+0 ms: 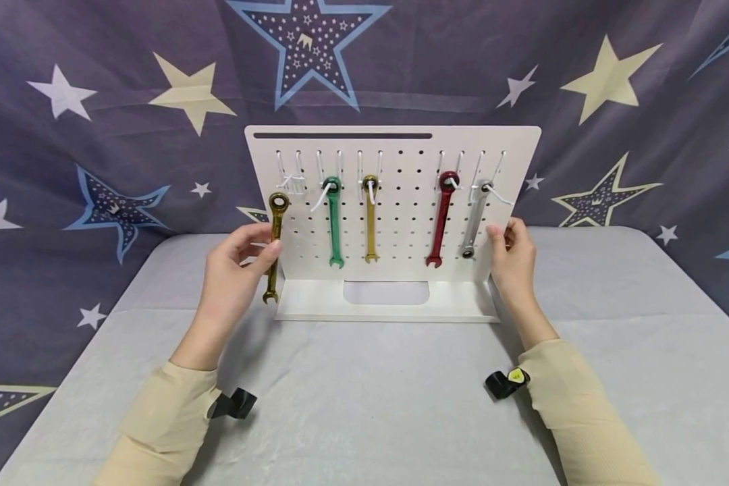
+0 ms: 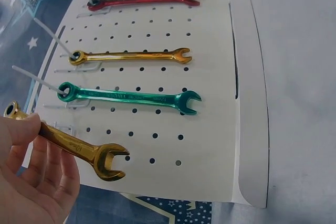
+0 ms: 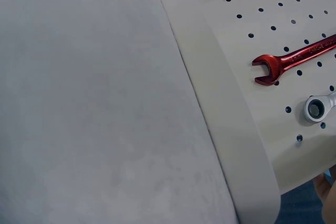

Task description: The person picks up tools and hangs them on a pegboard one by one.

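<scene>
My left hand [image 1: 233, 264] pinches a dark gold combination wrench [image 1: 277, 219] between thumb and fingers. The wrench stands nearly upright, ring end up, in front of the left edge of a white pegboard [image 1: 401, 268]; its open jaw faces the board in the left wrist view. Just above it is a white hook [image 1: 290, 182] with nothing on it. My right hand [image 1: 515, 263] grips the board's right edge, thumb near the front face. From other hooks hang a green wrench [image 1: 334, 226], a lighter gold wrench [image 1: 371, 223], a red wrench [image 1: 442, 219] and a silver wrench [image 1: 475, 223].
The board stands on a white base [image 1: 316, 309] with a rounded cutout, on a table with a pale cloth [image 1: 376, 398]. Long hooks stick out toward me. A star-patterned curtain [image 1: 437, 61] hangs behind. Small black devices [image 1: 241, 403] sit at both wrists.
</scene>
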Tool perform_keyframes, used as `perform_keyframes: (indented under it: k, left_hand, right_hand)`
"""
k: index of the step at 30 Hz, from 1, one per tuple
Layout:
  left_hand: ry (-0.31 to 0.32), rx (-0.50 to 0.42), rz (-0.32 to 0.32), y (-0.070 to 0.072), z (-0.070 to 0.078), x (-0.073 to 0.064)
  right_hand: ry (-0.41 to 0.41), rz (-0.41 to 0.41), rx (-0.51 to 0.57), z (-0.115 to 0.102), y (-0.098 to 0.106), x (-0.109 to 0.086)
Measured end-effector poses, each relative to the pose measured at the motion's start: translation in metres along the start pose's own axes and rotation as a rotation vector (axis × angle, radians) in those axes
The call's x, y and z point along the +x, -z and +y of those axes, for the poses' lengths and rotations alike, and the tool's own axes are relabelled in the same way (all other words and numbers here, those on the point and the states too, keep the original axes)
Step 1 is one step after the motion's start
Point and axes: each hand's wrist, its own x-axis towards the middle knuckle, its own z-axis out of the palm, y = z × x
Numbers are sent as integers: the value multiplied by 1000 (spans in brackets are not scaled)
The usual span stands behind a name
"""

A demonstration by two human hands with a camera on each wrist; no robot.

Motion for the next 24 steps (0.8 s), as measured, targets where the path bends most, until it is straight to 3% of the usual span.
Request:
perform_keyframes:
  k: [11,24]
  left_hand:
    - [-16,-91,104,-4,0,1]
    - [17,-34,90,-5,-5,9]
  right_hand:
    - [6,0,2,0,0,0]
    - [8,6,28,0,-1,0]
